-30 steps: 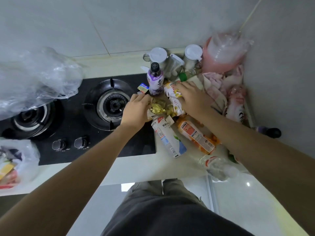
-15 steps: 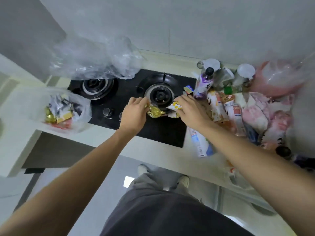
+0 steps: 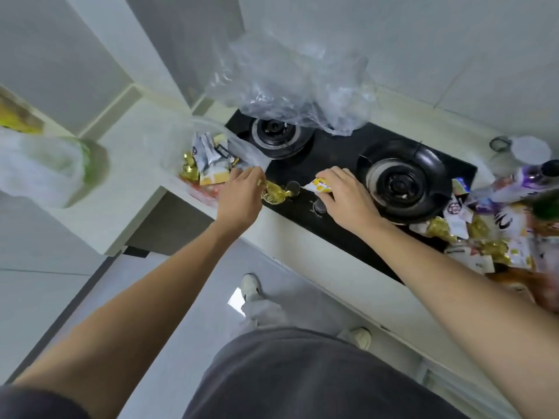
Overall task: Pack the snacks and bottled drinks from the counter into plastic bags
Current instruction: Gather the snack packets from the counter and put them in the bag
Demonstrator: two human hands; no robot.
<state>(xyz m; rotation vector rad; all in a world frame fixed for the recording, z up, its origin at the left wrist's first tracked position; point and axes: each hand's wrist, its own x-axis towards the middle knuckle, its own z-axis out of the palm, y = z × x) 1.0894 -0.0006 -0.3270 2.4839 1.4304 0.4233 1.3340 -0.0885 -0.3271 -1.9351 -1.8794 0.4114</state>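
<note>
My left hand [image 3: 242,195] pinches a gold-wrapped snack [image 3: 273,193] just right of the open clear plastic bag [image 3: 181,146], which holds several snack packets on the counter left of the stove. A white and yellow snack packet [image 3: 317,186] is gripped by my right hand [image 3: 344,195] above the stove knobs. More snacks [image 3: 459,225] and a purple-labelled bottle [image 3: 526,179] lie in a heap at the right end of the counter.
A black two-burner gas stove [image 3: 332,158] fills the middle of the counter. A crumpled empty clear bag [image 3: 290,86] lies over its far left burner. Another filled bag [image 3: 42,167] sits at far left. White lidded jars [image 3: 529,149] stand at the back right.
Both hands have carried their snacks leftward from the pile across the stove toward the open bag. The view has swung left with them.
</note>
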